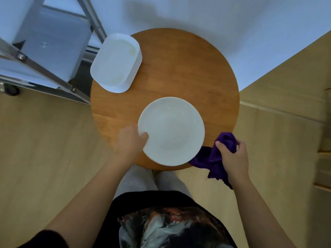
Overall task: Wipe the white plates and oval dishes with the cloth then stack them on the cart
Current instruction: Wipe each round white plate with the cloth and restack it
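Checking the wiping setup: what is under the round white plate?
The round wooden table lies beneath the round white plate. The left hand holds its rim, thumb on top, fingers hidden underneath. Whether the purple cloth reaches under it cannot be seen.

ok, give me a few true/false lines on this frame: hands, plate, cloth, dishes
1. The left hand grips the round plate at its rim. True.
2. The right hand is empty. False: it holds the purple cloth.
3. The cloth is on the plate. False: it is beside the plate's right edge.
4. The oval dishes sit stacked at the table's far left. True.
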